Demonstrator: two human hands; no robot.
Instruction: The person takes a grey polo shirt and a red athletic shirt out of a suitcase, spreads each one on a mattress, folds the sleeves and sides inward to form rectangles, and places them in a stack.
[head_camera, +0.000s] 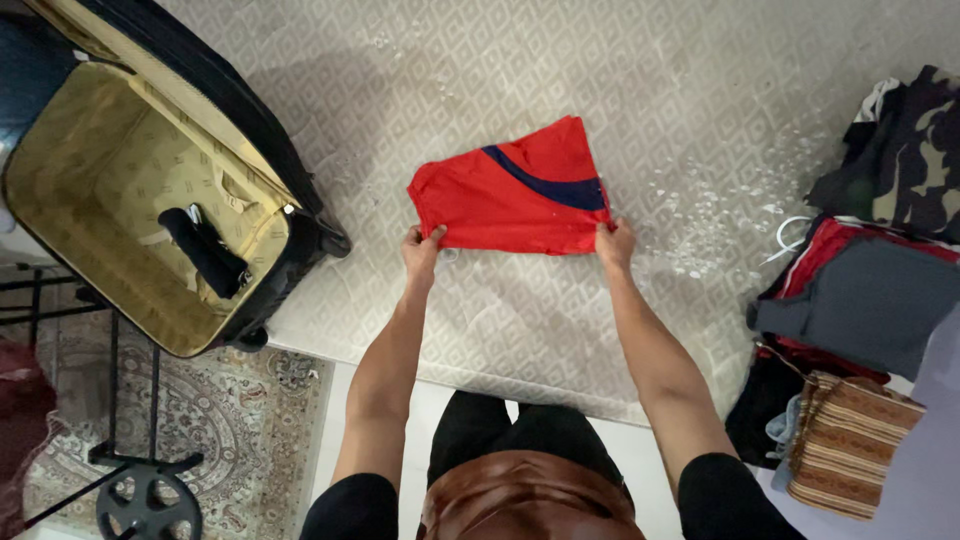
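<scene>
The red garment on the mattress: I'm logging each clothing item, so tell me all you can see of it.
The red garment is thin, smooth-looking fabric with a curved dark navy band across its upper right. It lies folded flat in a rough trapezoid on the patterned mattress, slightly tilted. The left hand pinches its lower left corner and the right hand its lower right corner. Nothing else touches it.

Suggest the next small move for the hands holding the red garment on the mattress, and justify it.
Probably fold it in half once more: the left hand and right hand each pinch a near corner of the red garment, which lies flat and part-folded, well apart from the open suitcase.
</scene>
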